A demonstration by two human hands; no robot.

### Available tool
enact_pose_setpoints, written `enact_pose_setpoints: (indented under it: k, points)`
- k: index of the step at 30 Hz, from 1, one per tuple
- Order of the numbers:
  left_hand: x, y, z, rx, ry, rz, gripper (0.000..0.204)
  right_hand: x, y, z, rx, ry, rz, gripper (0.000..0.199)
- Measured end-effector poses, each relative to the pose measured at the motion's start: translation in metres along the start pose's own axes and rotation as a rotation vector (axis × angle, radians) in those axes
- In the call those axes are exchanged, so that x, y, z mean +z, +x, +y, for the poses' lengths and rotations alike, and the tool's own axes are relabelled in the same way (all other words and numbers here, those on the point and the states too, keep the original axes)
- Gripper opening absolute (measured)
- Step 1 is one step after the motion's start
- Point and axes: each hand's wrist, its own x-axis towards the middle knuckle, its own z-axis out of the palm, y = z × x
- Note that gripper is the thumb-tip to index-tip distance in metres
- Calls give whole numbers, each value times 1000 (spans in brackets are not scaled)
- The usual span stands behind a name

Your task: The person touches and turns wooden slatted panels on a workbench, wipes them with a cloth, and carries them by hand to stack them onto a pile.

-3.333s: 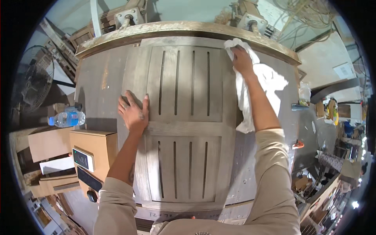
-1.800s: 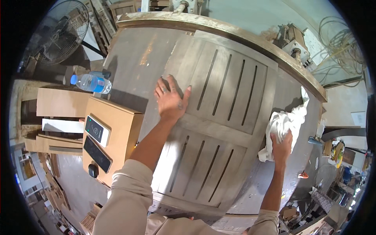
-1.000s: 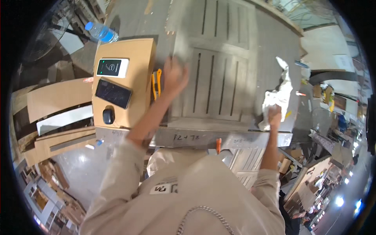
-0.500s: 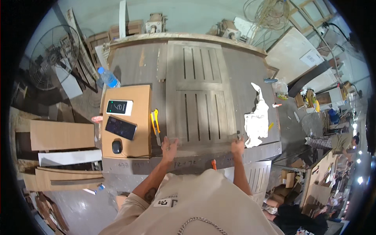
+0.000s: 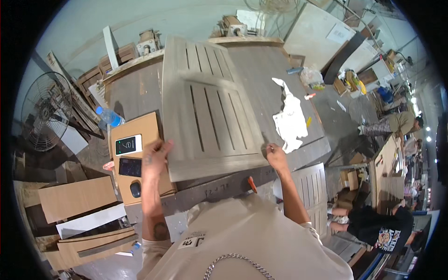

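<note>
A grey-brown slatted wooden door panel lies slanted over the workbench, its left long edge looking raised. Along that edge, near the close left corner, my left hand is closed with bent fingers at the wood. My right hand grips the near right corner, fingers curled against it. A white cloth lies crumpled to the right of the panel. Below the near edge, an orange-handled tool shows on the bench front; its other end is hard to make out.
Left of the panel, a cardboard box carries a white phone-like device, a dark phone and a black mouse. A water bottle stands behind it. A fan is far left. Another person is at the right.
The panel has turned and tilted, its left edge coming up toward the cardboard box. My left hand moved left and up with it. The yellow utility knife is now out of sight.
</note>
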Motion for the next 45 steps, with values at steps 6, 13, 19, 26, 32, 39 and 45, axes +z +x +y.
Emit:
enact_pose_setpoints:
  k: [6,13,19,26,32,39,45]
  points:
    - [-12,-36,92,277,45,19,34,38,-56,-20,369,996,-625,45]
    - [31,-62,120,537,236,-63,29,55,-57,-11,-101,212,-284,35]
    - [97,-72,128,738,70,-229,35,-82,-44,-124,-84,758,-191,51]
    - [120,-31,32,266,-235,-446,56,-166,-38,-198,-115,1082,-204,58]
    - [156,-34,-108,73,-164,-346,51,-186,-24,-172,-52,973,-129,52]
    - [172,-36,-179,-177,-166,-648,51,-190,-12,-171,-80,808,-159,52]
    - [174,-25,-179,-417,-484,-718,68,-188,-14,-153,3,677,-31,56]
